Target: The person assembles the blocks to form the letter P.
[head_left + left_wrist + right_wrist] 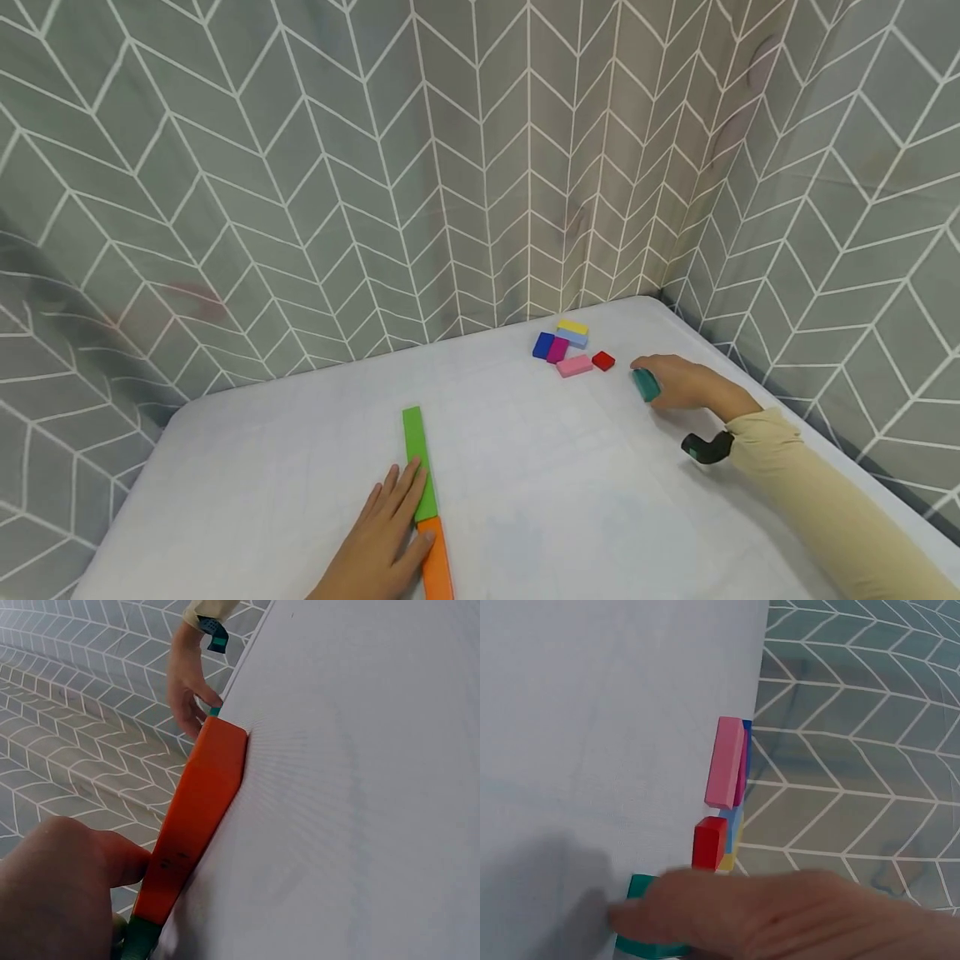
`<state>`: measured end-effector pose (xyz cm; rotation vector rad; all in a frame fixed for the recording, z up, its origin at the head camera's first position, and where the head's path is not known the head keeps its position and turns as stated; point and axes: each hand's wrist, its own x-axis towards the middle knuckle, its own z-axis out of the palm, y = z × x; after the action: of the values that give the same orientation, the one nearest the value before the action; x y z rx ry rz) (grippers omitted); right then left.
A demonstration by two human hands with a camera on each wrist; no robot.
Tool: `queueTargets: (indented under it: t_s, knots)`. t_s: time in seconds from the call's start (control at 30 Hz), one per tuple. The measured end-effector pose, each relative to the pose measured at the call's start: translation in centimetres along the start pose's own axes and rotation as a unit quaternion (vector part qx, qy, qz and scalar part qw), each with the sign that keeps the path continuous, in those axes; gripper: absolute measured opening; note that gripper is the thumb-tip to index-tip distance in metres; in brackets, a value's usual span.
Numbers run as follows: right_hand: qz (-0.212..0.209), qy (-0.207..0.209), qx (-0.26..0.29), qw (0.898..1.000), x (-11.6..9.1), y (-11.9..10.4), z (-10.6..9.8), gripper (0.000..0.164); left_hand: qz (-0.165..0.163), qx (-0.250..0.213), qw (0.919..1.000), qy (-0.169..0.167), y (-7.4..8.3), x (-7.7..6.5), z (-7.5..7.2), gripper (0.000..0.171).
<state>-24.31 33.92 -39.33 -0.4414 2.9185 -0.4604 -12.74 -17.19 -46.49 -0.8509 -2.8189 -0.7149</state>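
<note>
My left hand [382,537] lies at the front of the table with its fingers straight, the fingertips touching a long green block [414,442]. Its thumb [124,859] touches an orange block [437,562], which stands end to end with the green one in a line. Over on the right, my right hand [682,385] pinches a teal block [646,385] between thumb and fingers; in the right wrist view the hand covers part of that block [637,889]. A small red block [603,361] lies just left of the right hand.
Beside the red block sit a pink block [574,366], a magenta block [557,349], a dark blue block [543,345], a light blue block [573,338] and a yellow block [572,327]. A patterned curtain [450,167] hangs behind the white table [300,425].
</note>
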Motion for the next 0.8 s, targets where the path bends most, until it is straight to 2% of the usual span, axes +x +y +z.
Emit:
queueTargets:
  t_s: [0.13,0.47,0.63,0.8]
  knots:
    - [0.008,0.016,0.014,1.0,0.1,0.1,-0.1,0.056,0.012,0.006,0.9999,0.009,0.1,0.1,-0.2,0.068]
    - [-0.028,0.067,0.037,0.997,0.5,-0.3,0.5,0.053,0.014,0.016,0.9997,0.016,0.2,0.0,-0.6,0.069]
    - [-0.031,0.08,0.035,0.996,0.2,0.0,0.8,0.051,0.006,0.017,0.9998,-0.004,0.4,0.0,-0.7,0.07]
    - [-0.041,0.086,0.037,0.995,0.3,0.3,1.2,0.047,-0.016,0.014,0.9993,-0.031,0.6,0.1,-0.8,0.072]
